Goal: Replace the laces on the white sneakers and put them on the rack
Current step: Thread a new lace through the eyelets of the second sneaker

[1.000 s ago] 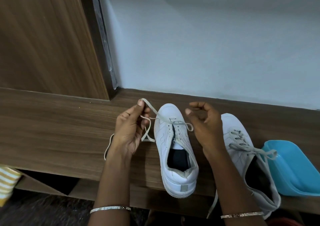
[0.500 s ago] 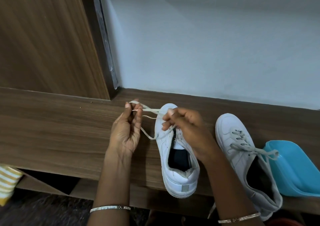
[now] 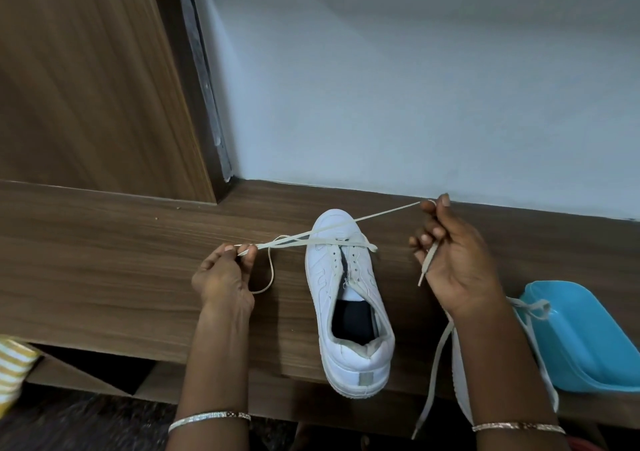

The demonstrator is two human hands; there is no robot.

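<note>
At the lower left edge a striped cloth [image 3: 14,367] pokes in below the wooden bench [image 3: 104,260].

The left hand [image 3: 225,274], left of centre, pinches the lace [image 3: 298,237] between thumb and fingertips, with a slack loop hanging under it. From that pinch the lace runs rightward across the toe of the white sneaker [image 3: 349,295]. Its taut strand rises to the right hand [image 3: 453,260], which grips it between thumb and forefinger at the back edge of the bench, the tip dangling down over the palm.

The sneaker stands on the bench between the two hands. Its long axis runs up the frame, toe toward the wall and heel at the near edge. The lace therefore crosses it almost at right angles near the lowest eyelets. The left hand sits level with those eyelets and looks the nearer one for feeding the next hole.

Count:
- two hands
- two sneakers, the second sneaker [image 3: 462,374] mostly hidden behind the right forearm and already laced
- one lace in hand
- one blue tub [image 3: 588,340] at the far right
</note>
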